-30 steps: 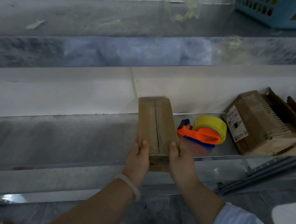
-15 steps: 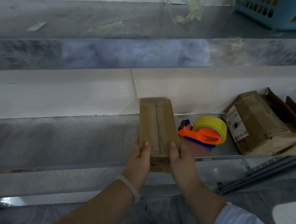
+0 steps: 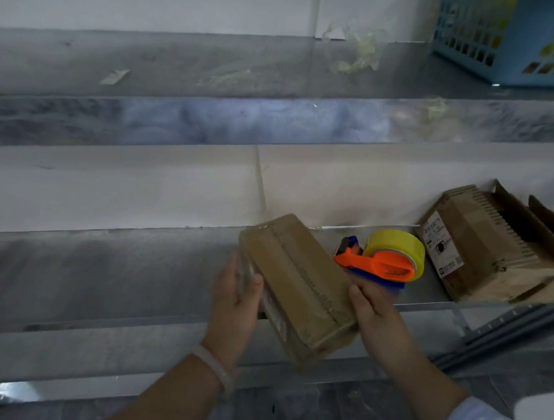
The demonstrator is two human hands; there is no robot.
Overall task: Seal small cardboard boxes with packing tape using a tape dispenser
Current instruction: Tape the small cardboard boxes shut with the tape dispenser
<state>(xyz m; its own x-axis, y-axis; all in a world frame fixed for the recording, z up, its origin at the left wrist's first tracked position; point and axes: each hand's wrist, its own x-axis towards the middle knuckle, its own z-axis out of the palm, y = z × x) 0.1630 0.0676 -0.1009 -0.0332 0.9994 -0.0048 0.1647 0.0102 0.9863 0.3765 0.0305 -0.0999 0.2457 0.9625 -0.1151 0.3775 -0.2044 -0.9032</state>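
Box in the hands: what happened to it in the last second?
The box was turned: its far end swung left and a labelled side rolled into view. The left hand slid up its left side; the right hand kept its grip. The tape dispenser and carton stack stayed put.

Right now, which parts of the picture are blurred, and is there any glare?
Head view: the left hand and the small box it holds are motion-blurred; the tape dispenser looks sharper; a glare patch sits on the metal shelf edge, lower left.

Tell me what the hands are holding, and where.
Both hold the box: left hand on its left long side, right hand on its right side, toward the near end.
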